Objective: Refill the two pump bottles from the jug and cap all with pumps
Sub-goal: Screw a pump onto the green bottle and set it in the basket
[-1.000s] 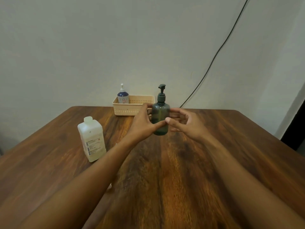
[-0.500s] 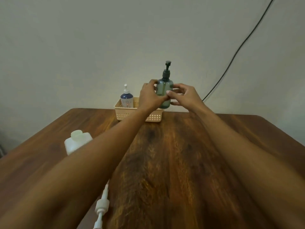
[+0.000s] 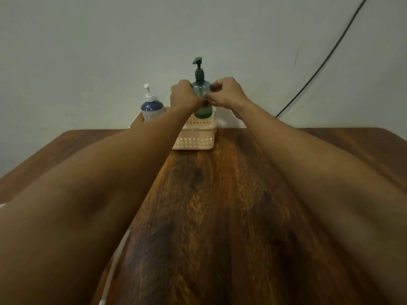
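Both arms stretched out to the far end of the desk. Left hand and right hand are on either side of the green pump bottle, fingers curled onto its upper body just under the shoulder, so both are gripping it. Bottle is upright, dark pump fitted on top, nozzle pointing left. Its base sits inside the right part of the beige perforated basket; can't tell if it's resting on the basket floor or held just above it. Blue pump bottle with white pump stands upright in the left part of the same basket, apart from the left hand. Basket sits at the back edge of the desk against the wall. Black cable runs diagonally down the wall at right. A thin white tube pokes out by the left forearm near the bottom edge, mostly hidden.
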Tool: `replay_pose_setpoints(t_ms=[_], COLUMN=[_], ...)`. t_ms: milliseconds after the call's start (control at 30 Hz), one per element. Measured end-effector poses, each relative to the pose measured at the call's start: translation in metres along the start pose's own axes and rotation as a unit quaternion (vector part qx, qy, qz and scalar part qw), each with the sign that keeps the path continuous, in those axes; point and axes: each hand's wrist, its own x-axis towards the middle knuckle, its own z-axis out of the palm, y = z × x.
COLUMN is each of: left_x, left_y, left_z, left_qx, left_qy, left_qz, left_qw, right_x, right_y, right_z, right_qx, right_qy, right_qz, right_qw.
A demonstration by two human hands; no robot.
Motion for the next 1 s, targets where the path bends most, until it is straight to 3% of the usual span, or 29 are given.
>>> replay_pose_setpoints(t_ms=[500,1000], left_x=[0.003,-0.004], left_y=[-0.022,-0.008], left_z=[0.031,0.009], left_qx=[0.091,0.115], left_qy=[-0.094,-0.126], left_qz=[-0.022,-0.005], left_qw=[0.991,0.985], right_x=[-0.004,-0.014], right_y=[0.023,0.012], right_z=[0.018,0.010], right_qx=[-0.110,-0.113], right_qy=[-0.011,0.010], right_qz=[-0.027,-0.024], right_qw=[0.994,0.993])
